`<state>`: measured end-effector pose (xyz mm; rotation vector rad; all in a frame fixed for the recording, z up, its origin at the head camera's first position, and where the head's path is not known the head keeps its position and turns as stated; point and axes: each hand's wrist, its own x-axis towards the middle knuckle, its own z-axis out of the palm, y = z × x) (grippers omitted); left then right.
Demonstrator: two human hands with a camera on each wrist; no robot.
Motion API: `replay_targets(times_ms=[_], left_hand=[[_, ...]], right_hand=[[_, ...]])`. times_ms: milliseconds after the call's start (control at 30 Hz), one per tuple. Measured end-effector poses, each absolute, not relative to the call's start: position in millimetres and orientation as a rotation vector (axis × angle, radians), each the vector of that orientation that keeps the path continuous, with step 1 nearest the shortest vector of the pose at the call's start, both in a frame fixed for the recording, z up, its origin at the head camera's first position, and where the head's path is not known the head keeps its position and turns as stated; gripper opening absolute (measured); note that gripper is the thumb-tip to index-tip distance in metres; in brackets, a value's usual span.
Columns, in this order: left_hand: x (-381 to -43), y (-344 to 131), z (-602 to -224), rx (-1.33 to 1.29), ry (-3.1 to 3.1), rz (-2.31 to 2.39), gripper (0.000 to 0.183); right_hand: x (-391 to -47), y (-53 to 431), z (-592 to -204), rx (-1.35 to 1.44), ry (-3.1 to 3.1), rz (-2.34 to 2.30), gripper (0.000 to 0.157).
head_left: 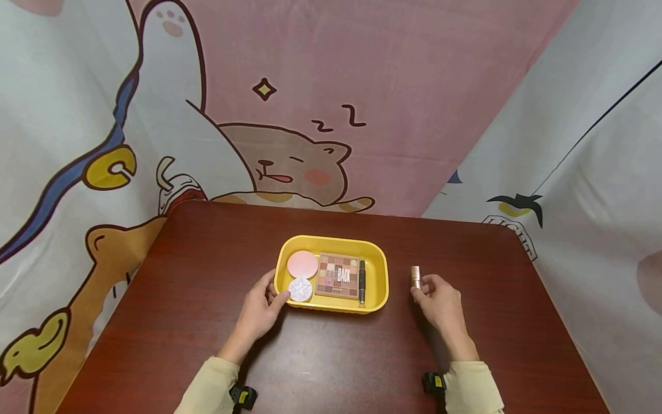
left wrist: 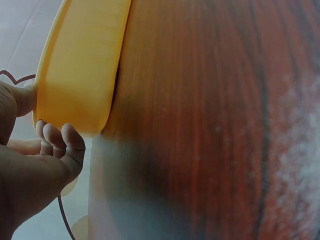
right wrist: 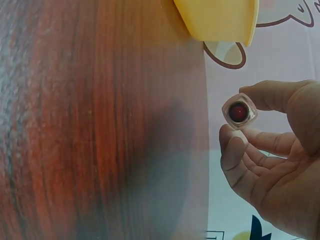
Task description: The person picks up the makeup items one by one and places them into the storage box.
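Observation:
A yellow plastic basket [head_left: 381, 253] sits on the table. It holds a pink round compact [head_left: 302, 264], a white round compact with a star pattern [head_left: 300, 290], an eyeshadow palette [head_left: 331, 276] marked "BACK" and a dark slim makeup pen [head_left: 362, 282]. At the basket's left end my left hand [head_left: 261, 305] grips the wall, thumb over the rim and fingers curled against the outside. To the right of the basket, my right hand [head_left: 442, 302] pinches a lipstick tube [head_left: 416, 276] between thumb and fingers. The lipstick's square end [right wrist: 238, 112] with a dark red centre faces the right wrist camera.
The brown wooden table [head_left: 207, 241] reaches to a curtain [head_left: 414, 86] with cartoon animals behind it. Each forearm wears a black wrist strap, seen at the left cuff [head_left: 243, 397] and the right cuff [head_left: 434, 382].

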<state>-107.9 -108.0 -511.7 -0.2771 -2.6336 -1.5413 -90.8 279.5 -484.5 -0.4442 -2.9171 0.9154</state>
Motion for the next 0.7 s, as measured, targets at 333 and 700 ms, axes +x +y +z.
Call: replay_targets(times_ms=[333,700], left_hand=[[-108.1,-108.2,-512.5,-0.275,-2.637,-1.558,0.055],[-108.2,-108.1,-512.8,-0.274,-2.632,-1.560,0.055]], right_hand=[[-91.5,271.7,-479.9,-0.418,-2.885,0.933,0.031],[-92.3,263.4,-470.7,-0.371,-2.857,0.951,0.032]])
